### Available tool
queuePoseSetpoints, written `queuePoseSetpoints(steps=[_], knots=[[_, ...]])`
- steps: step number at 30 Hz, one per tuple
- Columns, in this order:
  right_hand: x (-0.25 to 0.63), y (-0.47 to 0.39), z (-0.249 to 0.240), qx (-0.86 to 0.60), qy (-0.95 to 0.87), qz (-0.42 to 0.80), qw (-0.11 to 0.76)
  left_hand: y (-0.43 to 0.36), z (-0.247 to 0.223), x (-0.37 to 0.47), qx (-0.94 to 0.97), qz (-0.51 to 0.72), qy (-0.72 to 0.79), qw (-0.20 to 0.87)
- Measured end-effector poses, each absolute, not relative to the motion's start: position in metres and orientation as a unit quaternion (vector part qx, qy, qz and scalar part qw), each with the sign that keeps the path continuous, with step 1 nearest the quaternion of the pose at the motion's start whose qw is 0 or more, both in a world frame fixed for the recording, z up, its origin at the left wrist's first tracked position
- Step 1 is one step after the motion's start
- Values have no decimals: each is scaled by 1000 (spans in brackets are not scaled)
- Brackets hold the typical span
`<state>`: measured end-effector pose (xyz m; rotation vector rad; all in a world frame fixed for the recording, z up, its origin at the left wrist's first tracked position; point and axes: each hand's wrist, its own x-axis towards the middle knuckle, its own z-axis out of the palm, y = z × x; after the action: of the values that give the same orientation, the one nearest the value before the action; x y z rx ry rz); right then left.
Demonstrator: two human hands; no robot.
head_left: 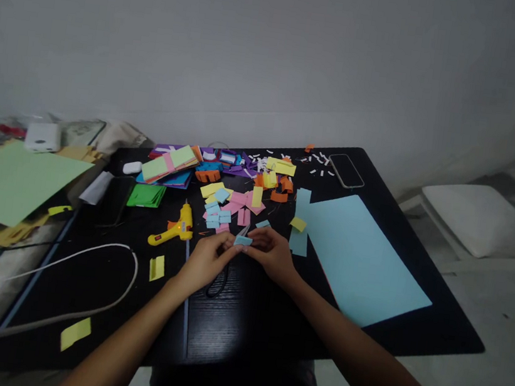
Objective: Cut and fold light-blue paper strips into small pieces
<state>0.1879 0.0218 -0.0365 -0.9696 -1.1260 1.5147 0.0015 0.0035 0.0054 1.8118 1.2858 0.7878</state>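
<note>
The small blue paper piece is positioned over the black surface, between the hands. The left hand and right hand each have the grip closed on it, fingertips together. A yellow glue gun lies beside the left hand; a large blue sheet lies right of the right hand.

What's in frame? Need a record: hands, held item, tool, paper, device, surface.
Left hand: holds small blue paper piece
Right hand: holds the same piece
Tool: yellow glue gun, lying left of the hands
Small paper: pink pieces and orange pieces, beyond the hands
Large paper: light-blue sheet, flat, right side
Device: phone, near far right corner
Surface: black table
</note>
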Motion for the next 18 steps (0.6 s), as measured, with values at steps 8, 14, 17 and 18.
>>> queuePoseSetpoints(steps=[8, 14, 17, 18], knots=[[189, 23, -36, -395, -455, 654, 457, 4, -15, -5, 621, 364, 503, 479], [189, 23, -35, -397, -459, 645, 465, 4, -13, -3, 621, 366, 499, 481], [189, 23, -34, -398, -457, 646, 464, 4, -11, -2, 624, 368, 509, 464], [188, 23, -34, -400, -457, 646, 463, 3, -10, -2, 626, 368, 511, 459]])
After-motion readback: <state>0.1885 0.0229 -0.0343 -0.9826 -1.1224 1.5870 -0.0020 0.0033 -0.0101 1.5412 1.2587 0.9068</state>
